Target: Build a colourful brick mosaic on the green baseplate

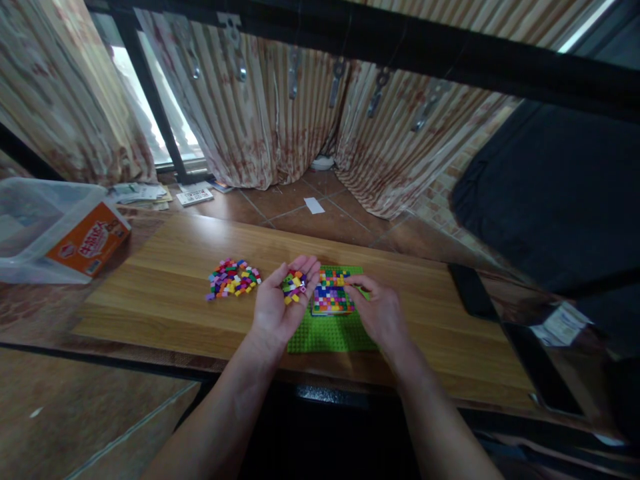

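Observation:
My left hand (277,303) lies palm up and cupped, with a small heap of coloured toy bricks (294,285) in it. Just right of it, a many-coloured block of toy bricks (332,300) stands on a green studded baseplate (333,335). Over the right side of that block, my right hand (377,308) has thumb and forefinger pinched together at its top. A tiny brick appears to be between those fingertips, though they mostly cover it. To the left, a loose pile of mixed small bricks (233,278) rests on the wooden tabletop (165,293).
A clear plastic bin (45,227) with an orange label stands at the far left. Dark phone-like slabs (473,291) lie on the right, near a crumpled packet (561,325). Overhead crosses a dark bar (320,33) with metal clips. Curtains (280,120) hang behind.

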Demonstrator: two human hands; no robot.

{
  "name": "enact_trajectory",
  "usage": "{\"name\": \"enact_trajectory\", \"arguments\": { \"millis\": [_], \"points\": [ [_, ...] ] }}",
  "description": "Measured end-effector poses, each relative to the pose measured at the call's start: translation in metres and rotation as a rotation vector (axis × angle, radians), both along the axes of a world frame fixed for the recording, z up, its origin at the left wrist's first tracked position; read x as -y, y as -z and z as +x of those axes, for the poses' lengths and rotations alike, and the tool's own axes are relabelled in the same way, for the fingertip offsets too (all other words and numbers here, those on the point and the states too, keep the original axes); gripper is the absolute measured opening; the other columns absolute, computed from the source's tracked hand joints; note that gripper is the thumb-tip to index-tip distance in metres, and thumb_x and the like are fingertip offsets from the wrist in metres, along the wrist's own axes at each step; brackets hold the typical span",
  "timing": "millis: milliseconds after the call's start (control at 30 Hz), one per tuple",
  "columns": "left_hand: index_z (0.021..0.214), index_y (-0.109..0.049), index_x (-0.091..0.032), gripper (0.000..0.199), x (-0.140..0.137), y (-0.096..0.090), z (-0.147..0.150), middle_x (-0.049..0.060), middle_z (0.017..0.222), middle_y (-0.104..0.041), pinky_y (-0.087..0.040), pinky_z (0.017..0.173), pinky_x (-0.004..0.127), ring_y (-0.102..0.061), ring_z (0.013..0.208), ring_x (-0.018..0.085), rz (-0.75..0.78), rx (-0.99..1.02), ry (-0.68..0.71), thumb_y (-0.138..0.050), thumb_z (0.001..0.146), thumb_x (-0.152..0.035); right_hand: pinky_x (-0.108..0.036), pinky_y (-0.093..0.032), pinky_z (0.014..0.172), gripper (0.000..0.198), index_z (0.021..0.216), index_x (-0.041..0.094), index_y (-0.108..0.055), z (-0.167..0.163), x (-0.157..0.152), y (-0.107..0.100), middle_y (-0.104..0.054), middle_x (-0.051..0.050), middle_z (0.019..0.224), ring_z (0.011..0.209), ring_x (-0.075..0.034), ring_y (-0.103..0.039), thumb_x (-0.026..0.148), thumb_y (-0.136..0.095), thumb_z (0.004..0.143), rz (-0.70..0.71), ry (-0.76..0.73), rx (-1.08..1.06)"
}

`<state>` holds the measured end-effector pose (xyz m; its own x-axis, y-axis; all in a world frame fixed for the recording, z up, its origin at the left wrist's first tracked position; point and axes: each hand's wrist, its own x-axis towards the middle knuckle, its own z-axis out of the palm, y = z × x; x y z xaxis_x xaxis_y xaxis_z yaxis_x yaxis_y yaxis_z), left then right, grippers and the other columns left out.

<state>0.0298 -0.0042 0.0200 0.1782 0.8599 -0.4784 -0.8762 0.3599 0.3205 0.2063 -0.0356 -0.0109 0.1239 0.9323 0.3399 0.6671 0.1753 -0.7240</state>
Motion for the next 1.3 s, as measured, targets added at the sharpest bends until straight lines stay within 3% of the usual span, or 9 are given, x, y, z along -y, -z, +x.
{"name": "enact_trajectory", "arguments": {
  "millis": [167,333,500,700,867,1133,1300],
  "points": [
    [0.093,-0.07,-0.007,0.024,0.0,0.0,-0.001,0.016,0.095,-0.075,-0.057,0.095,0.035,-0.072,0.104,0.025,0.013,-0.006,0.004,-0.049,0.093,-0.018,-0.044,-0.048,0.091,0.013,0.082,0.026,-0.076,0.001,-0.006,0.009,-0.071,-0.006,0.098,0.097,-0.025,-0.063,0.028,-0.064,0.085,0.069,0.002,0.11],
    [0.103,-0.07,-0.007,0.026,0.0,-0.001,-0.003,0.017,0.099,-0.075,-0.056,0.097,0.036,-0.071,0.107,0.025,0.005,0.005,0.002,-0.048,0.093,-0.018,-0.046,-0.048,0.091,0.008,0.08,0.026,-0.076,0.001,-0.01,0.016,-0.067,-0.006,0.098,0.096,-0.025,-0.063,0.028,-0.068,0.079,0.063,0.066,0.044],
    [0.111,-0.068,-0.008,0.029,0.0,-0.001,-0.003,0.017,0.103,-0.075,-0.056,0.098,0.038,-0.07,0.109,0.025,-0.01,0.009,0.001,-0.048,0.093,-0.017,-0.043,-0.049,0.087,0.008,0.076,0.023,-0.074,-0.003,-0.015,0.021,-0.069,-0.006,0.09,0.089,-0.023,-0.064,0.029,-0.069,0.072,-0.004,0.124,-0.146],
    [0.092,-0.07,-0.006,0.024,0.0,0.0,-0.004,0.017,0.096,-0.075,-0.056,0.098,0.036,-0.071,0.106,0.025,0.023,0.002,0.0,-0.049,0.093,-0.018,-0.033,-0.051,0.064,0.026,0.075,0.02,-0.068,-0.007,-0.022,0.028,-0.068,0.0,0.07,0.063,-0.018,-0.062,0.034,-0.077,0.055,-0.212,0.188,-0.6],
    [0.09,-0.07,-0.006,0.025,0.001,0.0,-0.005,0.017,0.096,-0.075,-0.057,0.097,0.034,-0.071,0.105,0.025,0.018,-0.003,0.011,-0.049,0.093,-0.017,-0.028,-0.049,0.059,0.026,0.068,0.02,-0.065,-0.013,-0.023,0.026,-0.067,0.003,0.065,0.059,-0.014,-0.06,0.03,-0.079,0.048,-0.194,0.235,-0.769],
    [0.105,-0.069,-0.007,0.027,0.006,0.0,0.001,0.018,0.103,-0.075,-0.058,0.095,0.035,-0.072,0.104,0.025,-0.022,0.01,0.057,-0.048,0.094,-0.019,-0.029,-0.05,0.061,0.033,0.073,0.02,-0.067,-0.012,-0.019,0.029,-0.067,0.002,0.066,0.061,-0.015,-0.06,0.038,-0.083,0.051,-0.155,0.192,-0.727],
    [0.115,-0.068,-0.008,0.033,0.008,0.0,0.004,0.019,0.111,-0.074,-0.056,0.098,0.038,-0.071,0.108,0.025,0.011,0.055,0.127,-0.045,0.096,-0.023,-0.032,-0.051,0.065,0.025,0.083,0.021,-0.071,-0.004,-0.015,0.019,-0.069,-0.002,0.08,0.068,-0.016,-0.061,0.038,-0.077,0.066,-0.07,0.196,-0.506]
  ]
}}
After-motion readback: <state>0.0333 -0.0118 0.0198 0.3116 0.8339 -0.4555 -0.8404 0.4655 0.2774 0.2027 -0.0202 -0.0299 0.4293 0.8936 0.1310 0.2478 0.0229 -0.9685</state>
